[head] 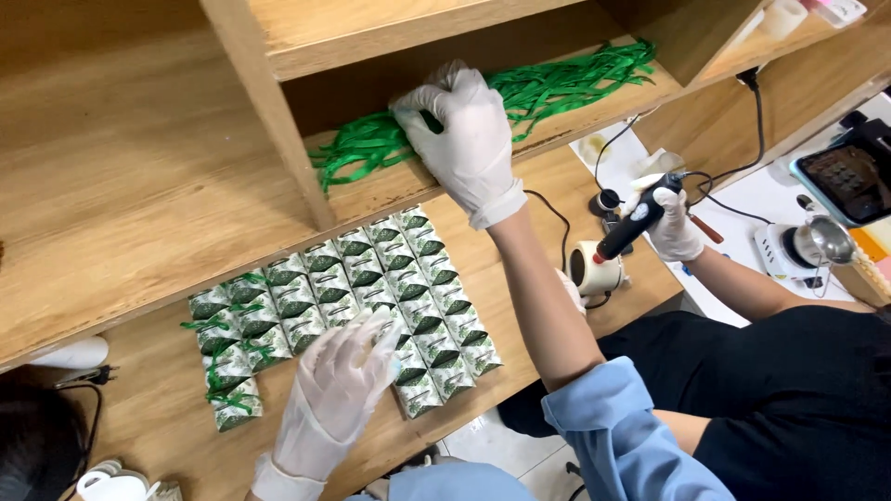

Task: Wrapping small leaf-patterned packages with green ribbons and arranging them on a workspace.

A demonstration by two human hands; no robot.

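Head view, looking down at a wooden workbench (130,195) with a shelf (390,37) above it.

Right hand (469,139), in a white glove, reaching up into the shelf opening. Fingers curled down onto a loose bundle of green ribbons (538,88), pinching strands at the near end of the pile. Ribbons spread along the shelf board from left to right, some ends hanging over the front edge.

Left hand (345,376), also gloved, lower in the view. Fingers spread and slack, gripping nothing, hovering over or resting on the near edge of the packets; contact cannot be told for sure.

Small green-and-white packets (371,288) laid in tight rows on the bench top, touching one another, forming a slanted block below the shelf. A few at the left end (227,371) already tied with green ribbon.

Light blue sleeves on both forearms of the wearer.

To the right, a second person in dark clothing, seated close. That person's gloved hand (670,227) closed around a black pen-shaped tool (636,221) with a cable running off it, tip pointing down toward a small round cream pot (594,269) at the bench edge. Black cable (742,121) trailing up to the wall.

Far right, a white table with a small metal vessel (821,239) and a dark device (849,172).
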